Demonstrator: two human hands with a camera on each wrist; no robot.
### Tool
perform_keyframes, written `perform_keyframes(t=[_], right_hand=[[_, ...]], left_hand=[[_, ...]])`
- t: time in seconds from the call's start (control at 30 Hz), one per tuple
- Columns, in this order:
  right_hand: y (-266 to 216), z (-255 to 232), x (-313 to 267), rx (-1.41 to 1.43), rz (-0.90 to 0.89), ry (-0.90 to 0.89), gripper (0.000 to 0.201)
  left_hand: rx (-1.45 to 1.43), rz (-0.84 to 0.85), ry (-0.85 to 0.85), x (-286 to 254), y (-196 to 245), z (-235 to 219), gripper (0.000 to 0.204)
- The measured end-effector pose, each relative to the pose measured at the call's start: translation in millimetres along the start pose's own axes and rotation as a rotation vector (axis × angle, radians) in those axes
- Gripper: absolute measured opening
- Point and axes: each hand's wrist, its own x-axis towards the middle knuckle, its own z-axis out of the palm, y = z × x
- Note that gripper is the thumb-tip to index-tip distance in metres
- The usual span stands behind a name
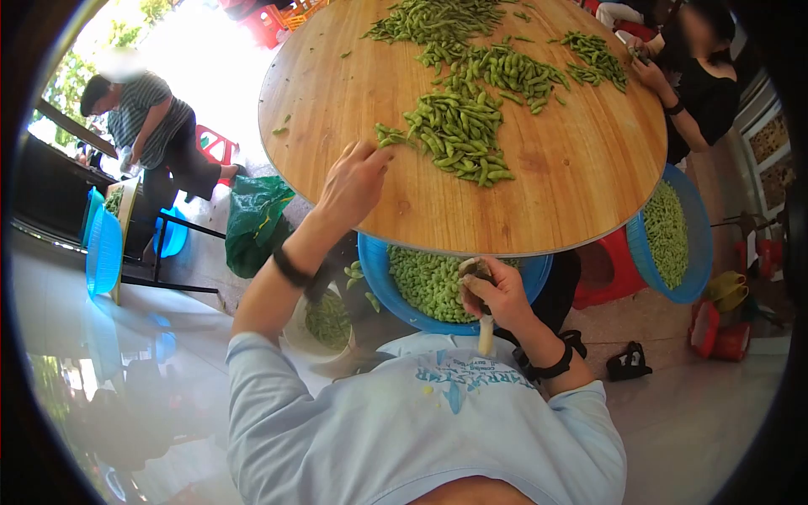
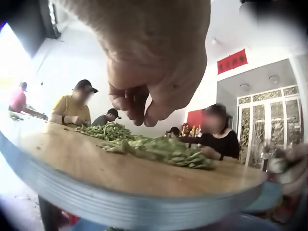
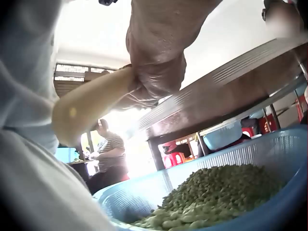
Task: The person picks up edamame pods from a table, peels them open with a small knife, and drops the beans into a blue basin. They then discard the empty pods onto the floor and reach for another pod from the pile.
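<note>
My left hand [image 1: 358, 181] reaches over the wooden table, fingers bent and fingertips at a few green bean pods [image 1: 390, 135] beside the main pod pile [image 1: 459, 130]. In the left wrist view, thumb and fingers sit close together with nothing visible between them. My right hand [image 1: 505, 295] grips a tool with a pale, rounded handle [image 3: 91, 106] in front of my chest. The tool's upper part is dark, and its kind does not show. Below that hand, shelled green beans [image 3: 216, 192] heap up in a blue basket [image 3: 269, 144] at the table's edge.
The round table [image 1: 337, 93] has its rim in front of me. A white bucket [image 1: 295, 332] with pods stands lower left, near a green sack [image 1: 252, 223]. Another blue basket [image 1: 699, 252] of beans is at right. A person [image 1: 707, 84] sits across; another [image 1: 151, 118] stands left.
</note>
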Motion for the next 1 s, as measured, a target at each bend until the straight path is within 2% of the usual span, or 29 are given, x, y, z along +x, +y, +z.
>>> perform_keyframes(t=[0.03, 0.07, 0.1, 0.17, 0.2, 0.27, 0.3, 0.33, 0.37, 0.4, 0.43, 0.47, 0.5, 0.57, 0.67, 0.73, 0.8, 0.93, 1.0], right_hand=[[3.3, 0.4, 0.7, 0.252, 0.046, 0.003, 0.009], [7.3, 3.8, 0.3, 0.381, 0.091, 0.023, 0.009], [9.5, 5.1, -1.2, 0.372, 0.09, 0.018, 0.009], [15.3, 7.4, -5.5, 0.514, 0.233, 0.047, 0.008], [21.3, 9.9, -7.3, 0.478, 0.222, 0.064, 0.01], [26.7, 14.5, -11.9, 0.482, 0.209, 0.076, 0.012], [27.7, 16.4, -13.1, 0.482, 0.193, 0.084, 0.015], [29.0, 16.9, -14.0, 0.489, 0.191, 0.089, 0.015], [29.7, 16.3, -14.8, 0.419, 0.18, 0.009, 0.016], [29.4, 15.2, -14.8, 0.347, 0.168, -0.071, 0.017], [23.6, 13.4, -12.1, 0.348, 0.166, -0.066, 0.017], [12.5, 11.1, -6.9, 0.25, 0.079, -0.065, 0.02], [2.6, 9.0, -1.7, 0.152, -0.007, -0.063, 0.024], [-10.5, 7.3, 8.3, 0.181, -0.039, -0.015, 0.029], [-20.4, 13.0, 11.8, 0.281, -0.063, 0.027, 0.036], [-20.0, 13.4, 13.4, 0.36, -0.055, 0.024, 0.038], [-16.0, 11.0, 19.2, 0.278, -0.103, 0.092, 0.038], [-20.0, -2.0, 34.4, 0.303, -0.053, 0.056, 0.039], [-19.8, -5.2, 32.0, 0.495, -0.004, -0.005, 0.04]], left_hand=[[0.039, 0.003, 0.022, 15.8, -9.2, 17.2, 0.019], [0.08, 0.006, 0.044, 27.9, -19.0, 32.7, 0.02], [0.081, 0.002, 0.055, 35.3, -30.5, 45.9, 0.02], [0.141, 0.014, 0.0, 43.4, -45.9, 63.3, 0.023], [0.139, 0.014, -0.003, 41.8, -46.4, 63.1, 0.023], [0.244, 0.094, 0.148, 37.0, -49.2, 59.7, 0.022], [0.243, 0.1, 0.142, 34.0, -43.4, 50.8, 0.022], [-0.001, -0.176, -0.034, 28.2, -30.5, 34.7, 0.016], [-0.245, -0.452, -0.211, 21.6, -17.2, 21.9, 0.014], [-0.246, -0.448, -0.216, 15.3, -6.4, 14.2, 0.014], [-0.598, -0.588, -0.253, 8.6, 4.0, 7.8, 0.015], [-0.954, -0.722, -0.287, 0.8, 13.5, 2.6, 0.017], [-0.956, -0.718, -0.292, -7.9, 24.4, -0.4, 0.017], [-1.362, -0.824, -0.408, -24.0, 48.1, -0.4, 0.019], [-1.521, -0.802, -0.473, -36.4, 73.5, 4.4, 0.019], [-1.56, -0.813, -0.478, -34.9, 80.6, 14.5, 0.02], [-1.618, -0.871, -0.425, -31.1, 83.5, 29.4, 0.021], [-1.729, -0.873, -0.457, -19.6, 80.0, 36.7, 0.021], [-1.576, -0.754, -0.424, -21.8, 81.7, 35.8, 0.02]])
